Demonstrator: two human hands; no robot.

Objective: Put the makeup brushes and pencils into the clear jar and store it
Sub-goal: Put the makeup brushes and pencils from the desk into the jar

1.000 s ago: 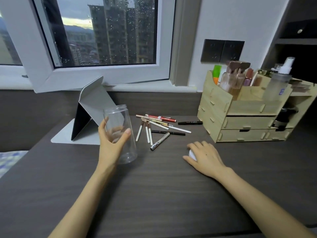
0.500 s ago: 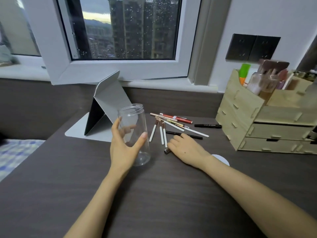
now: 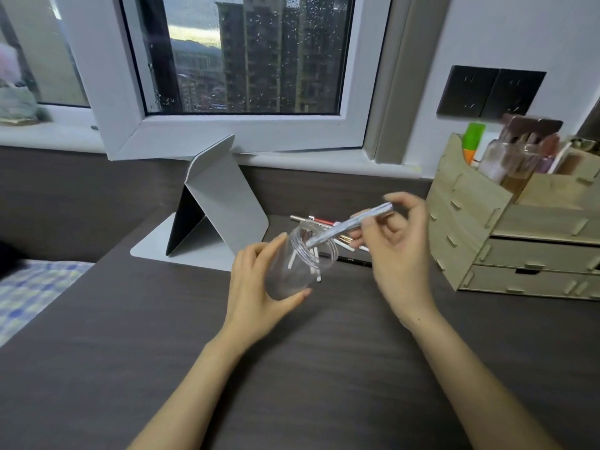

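My left hand (image 3: 256, 287) grips the clear jar (image 3: 298, 264) above the dark desk, tilted with its open mouth toward the upper right. My right hand (image 3: 399, 254) pinches a silver pencil (image 3: 350, 224) by its upper end; the lower tip sits at the jar's mouth. Behind the jar lies a loose pile of brushes and pencils (image 3: 328, 227), partly hidden by the jar and my right hand. White-handled ones show through the jar's wall. A black pencil (image 3: 354, 261) lies just right of the jar.
A wooden drawer organizer (image 3: 506, 241) with bottles stands at the right. A grey folding stand (image 3: 214, 206) sits behind the jar at the left. An open window frame (image 3: 240, 131) overhangs the back of the desk (image 3: 292, 368). A checked bedsheet (image 3: 29, 293) lies at the far left.
My right hand went from the white lid to the pile, picked up the silver pencil and lifted it to the jar's mouth. My left hand tilted the jar toward it.
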